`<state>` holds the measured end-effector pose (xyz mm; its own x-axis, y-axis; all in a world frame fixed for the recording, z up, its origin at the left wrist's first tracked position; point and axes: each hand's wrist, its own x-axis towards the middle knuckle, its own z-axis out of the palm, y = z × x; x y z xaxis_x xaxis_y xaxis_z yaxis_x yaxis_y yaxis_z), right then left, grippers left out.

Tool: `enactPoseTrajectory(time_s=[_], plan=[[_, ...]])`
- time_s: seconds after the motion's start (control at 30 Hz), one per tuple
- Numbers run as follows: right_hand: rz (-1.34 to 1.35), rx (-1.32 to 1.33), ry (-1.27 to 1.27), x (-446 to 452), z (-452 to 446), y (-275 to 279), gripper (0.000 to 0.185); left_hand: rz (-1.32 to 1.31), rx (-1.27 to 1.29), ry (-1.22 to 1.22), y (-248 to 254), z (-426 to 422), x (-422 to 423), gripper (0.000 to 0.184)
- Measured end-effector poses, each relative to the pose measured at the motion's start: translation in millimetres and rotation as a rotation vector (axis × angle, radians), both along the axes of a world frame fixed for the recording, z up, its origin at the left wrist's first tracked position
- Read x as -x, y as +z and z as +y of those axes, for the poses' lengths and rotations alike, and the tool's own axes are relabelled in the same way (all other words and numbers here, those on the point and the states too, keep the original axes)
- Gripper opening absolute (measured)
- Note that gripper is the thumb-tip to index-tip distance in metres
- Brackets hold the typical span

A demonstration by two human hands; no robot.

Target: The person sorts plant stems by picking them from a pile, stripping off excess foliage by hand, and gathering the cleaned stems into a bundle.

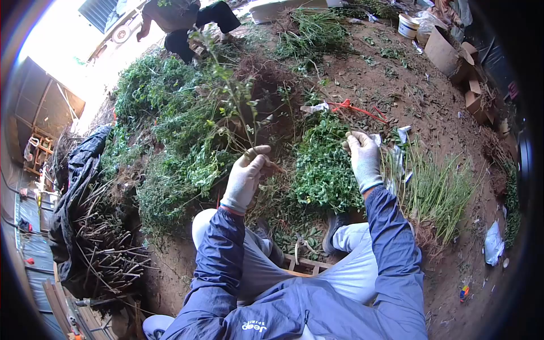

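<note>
My left hand (243,180), in a pale work glove, is closed round the lower stem of a leafy seedling (237,99). The seedling's thin branches point up and away from me, and a reddish-brown end pokes out on the right of the fist. My right hand (364,160), gloved too, has its fingers pinched together; a bit of green shows at the fingertips, too small to name. Below and between the hands lies a heap of leafy green plants (324,170). To the right of my right hand rests a bundle of thin-stemmed plants (445,190), roots toward me.
Large piles of green plants (178,122) spread to the left. Bare cut sticks (110,252) lie by a black sheet (85,164). Red string (357,107) is on the soil ahead. Another person (175,20) works at the far left; a white bucket (408,26) and cardboard (445,54) stand far right.
</note>
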<state>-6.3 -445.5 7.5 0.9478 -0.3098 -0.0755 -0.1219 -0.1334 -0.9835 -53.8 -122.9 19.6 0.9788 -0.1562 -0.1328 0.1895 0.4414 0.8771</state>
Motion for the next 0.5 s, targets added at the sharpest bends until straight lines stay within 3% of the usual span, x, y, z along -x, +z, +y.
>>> enactPoseTrajectory(time_s=[0.2, 0.23, 0.27, 0.3, 0.33, 0.4, 0.43, 0.5], plan=[[-0.012, 0.014, -0.027, -9.7, -7.4, -30.6, 0.024, -0.022, -0.160, -0.004, -1.5, -15.1, 2.9, 0.031], [-0.125, 0.282, -0.008, -11.7, -5.9, -26.7, 0.028, -0.040, -0.225, -0.003, -0.7, -17.3, 2.8, 0.031], [-0.008, 0.426, 0.018, -7.7, -7.4, -23.2, 0.036, -0.034, -0.269, 0.007, 0.2, -20.2, 4.6, 0.031], [0.004, 0.746, 0.011, -4.5, -6.5, -20.6, 0.040, -0.027, -0.291, 0.011, -0.4, -23.5, 5.9, 0.031], [-0.073, 0.827, 0.017, 3.4, 1.8, -7.2, 0.042, -0.020, -0.312, 0.014, -1.5, -26.8, 7.0, 0.031], [-0.146, 0.653, 0.183, 12.8, 18.0, 15.4, 0.030, -0.052, -0.324, -0.006, -0.5, -34.3, 9.7, 0.031], [-0.086, 0.368, 0.356, 18.4, 26.1, 25.3, 0.026, -0.039, -0.312, -0.021, 5.8, -39.8, 12.6, 0.030], [-0.074, 0.070, 0.516, 25.4, 48.4, 18.9, 0.037, -0.074, -0.364, -0.034, -6.1, -46.5, 11.8, 0.029]])
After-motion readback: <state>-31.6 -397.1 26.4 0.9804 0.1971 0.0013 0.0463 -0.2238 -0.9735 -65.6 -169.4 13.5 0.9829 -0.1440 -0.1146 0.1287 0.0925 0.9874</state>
